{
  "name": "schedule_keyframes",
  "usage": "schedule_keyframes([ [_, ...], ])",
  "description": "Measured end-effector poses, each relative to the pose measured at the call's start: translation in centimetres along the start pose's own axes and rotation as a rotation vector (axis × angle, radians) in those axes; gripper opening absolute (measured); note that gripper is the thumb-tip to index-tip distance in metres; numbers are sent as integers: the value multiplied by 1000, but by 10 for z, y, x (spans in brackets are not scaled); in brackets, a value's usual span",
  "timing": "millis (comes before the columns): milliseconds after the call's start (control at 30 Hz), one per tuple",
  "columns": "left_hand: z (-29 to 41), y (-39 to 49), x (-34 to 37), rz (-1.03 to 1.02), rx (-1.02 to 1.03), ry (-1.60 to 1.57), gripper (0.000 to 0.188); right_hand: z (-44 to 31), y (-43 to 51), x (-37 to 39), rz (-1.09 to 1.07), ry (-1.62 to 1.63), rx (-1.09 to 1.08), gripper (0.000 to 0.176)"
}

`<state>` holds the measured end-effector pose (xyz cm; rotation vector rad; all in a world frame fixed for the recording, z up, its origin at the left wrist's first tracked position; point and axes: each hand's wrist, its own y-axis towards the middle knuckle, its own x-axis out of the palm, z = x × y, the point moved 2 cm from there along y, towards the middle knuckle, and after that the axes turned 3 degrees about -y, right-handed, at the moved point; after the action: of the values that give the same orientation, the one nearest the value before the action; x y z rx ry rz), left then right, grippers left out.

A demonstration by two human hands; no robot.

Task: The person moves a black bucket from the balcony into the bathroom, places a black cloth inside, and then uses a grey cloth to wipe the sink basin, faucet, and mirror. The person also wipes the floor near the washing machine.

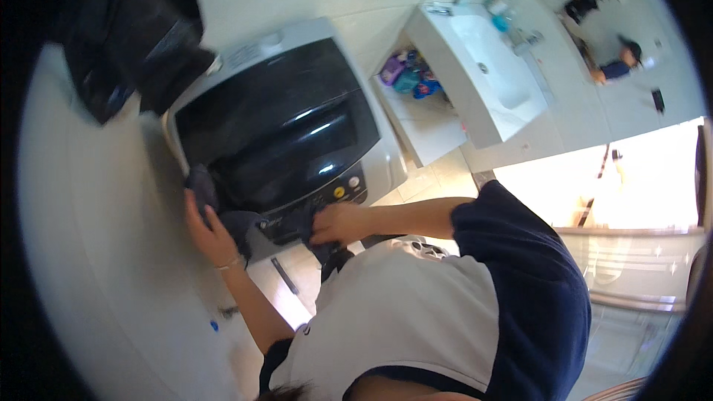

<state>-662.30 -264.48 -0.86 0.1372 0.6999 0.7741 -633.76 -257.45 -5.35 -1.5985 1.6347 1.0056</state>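
A dark cloth (pixel 238 226), perhaps a garment, stretches along the front edge of a top-loading washing machine (pixel 398 164). Its left end rises between the thumb and extended fingers of my left hand (pixel 211 236), at the machine's near left corner. My right hand (pixel 341 224) clutches a bunched part of dark fabric in front of the control panel (pixel 356 182), hiding part of the panel. The machine's dark glossy lid (pixel 278 117) is down. Folds hide whether both hands hold one piece.
Black bags or dark cloths (pixel 150 50) hang at the upper left, beside the machine. To the right, a white washbasin (pixel 473 83) juts out above a low shelf (pixel 426 133) holding colourful packs (pixel 409 78). A pale wall (pixel 100 206) runs close on the left.
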Motion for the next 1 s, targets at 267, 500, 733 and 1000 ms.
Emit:
schedule_keyframes([
  [267,88,-137,142,-584,782,101,28,33,-277,1,587,300,1546,26],
  [500,188,-111,235,-768,-48,-498,23,47,-392,-97,1325,98,1380,28],
  [733,317,-89,389,-641,-395,-783,36,161,-490,-151,819,-476,1164,54],
  [1000,481,-198,595,-1011,-252,-904,49,77,-697,-95,1692,579,1810,30],
])
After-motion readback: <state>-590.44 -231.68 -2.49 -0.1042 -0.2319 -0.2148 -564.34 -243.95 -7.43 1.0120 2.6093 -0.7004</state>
